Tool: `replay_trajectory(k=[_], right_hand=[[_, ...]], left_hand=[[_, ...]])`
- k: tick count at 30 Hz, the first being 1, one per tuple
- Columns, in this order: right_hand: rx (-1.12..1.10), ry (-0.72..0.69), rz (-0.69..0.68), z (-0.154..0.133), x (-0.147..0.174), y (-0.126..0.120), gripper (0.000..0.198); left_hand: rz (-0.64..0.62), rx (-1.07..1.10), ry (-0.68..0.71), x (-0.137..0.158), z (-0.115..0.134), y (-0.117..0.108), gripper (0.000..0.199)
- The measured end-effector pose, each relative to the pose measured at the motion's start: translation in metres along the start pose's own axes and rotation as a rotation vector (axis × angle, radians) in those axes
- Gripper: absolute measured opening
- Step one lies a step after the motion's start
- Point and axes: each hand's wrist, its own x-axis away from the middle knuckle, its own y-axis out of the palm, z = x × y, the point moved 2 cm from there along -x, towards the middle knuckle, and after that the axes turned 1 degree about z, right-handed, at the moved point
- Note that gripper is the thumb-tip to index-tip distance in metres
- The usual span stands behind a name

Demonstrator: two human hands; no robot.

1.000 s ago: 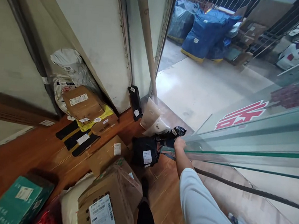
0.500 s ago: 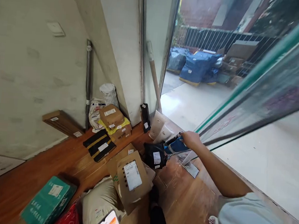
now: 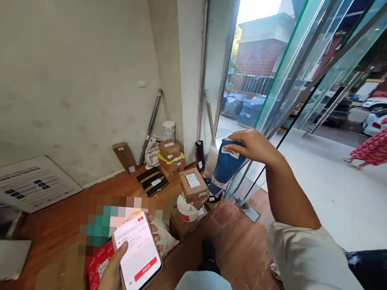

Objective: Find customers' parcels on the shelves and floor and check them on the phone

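Note:
My left hand (image 3: pixel 113 268) grips a smartphone (image 3: pixel 139 257), its lit screen facing up with a red button low on it. The thumb lies along the phone's left edge and fingertips show behind its right edge. At arm's length, my right hand (image 3: pixel 249 145) is closed on the top of a blue parcel bag (image 3: pixel 227 165), which hangs down beside the glass door. A white label on the bag is partly covered by my fingers. Left of it, a cardboard box (image 3: pixel 193 184) with a label sits on the pile, next to a white round packet (image 3: pixel 187 209).
A black parcel with yellow tape (image 3: pixel 152 181) lies on the floor by stacked brown boxes (image 3: pixel 172 165). The glass door (image 3: pixel 277 107) stands at right. A printed board (image 3: pixel 32 183) leans at the left wall. Outside, a person in red patterned clothing (image 3: pixel 383 137) walks.
My right hand has lifted the blue parcel bag from the pile. The phone has come further into view with my left hand, and the view has tilted up.

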Motion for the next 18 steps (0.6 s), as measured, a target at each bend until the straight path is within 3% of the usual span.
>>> replay_trajectory(k=[4, 7, 9, 13, 15, 18], right_hand=[[-0.156, -0.216, -0.173, -0.053, -0.023, -0.042, 0.046], [-0.354, -0.358, -0.379, -0.084, -0.052, -0.045, 0.046], [-0.531, -0.409, -0.490, -0.106, -0.072, -0.027, 0.046], [-0.880, -0.492, -0.715, -0.152, -0.094, 0.041, 0.046], [-1.034, -0.478, -0.743, -0.171, -0.098, 0.073, 0.046], [-1.199, -0.412, -0.755, -0.197, -0.100, 0.108, 0.049]], left_hand=[[-0.129, 0.035, 0.119, 0.060, 0.004, 0.010, 0.095], [-0.243, 0.021, 0.165, 0.080, -0.008, 0.022, 0.093], [-0.326, -0.026, 0.180, 0.082, -0.016, 0.033, 0.096], [-0.467, -0.152, 0.210, 0.072, -0.018, 0.056, 0.097], [-0.457, -0.228, 0.242, 0.065, -0.014, 0.059, 0.094], [-0.316, -0.304, 0.305, 0.056, -0.010, 0.052, 0.091]])
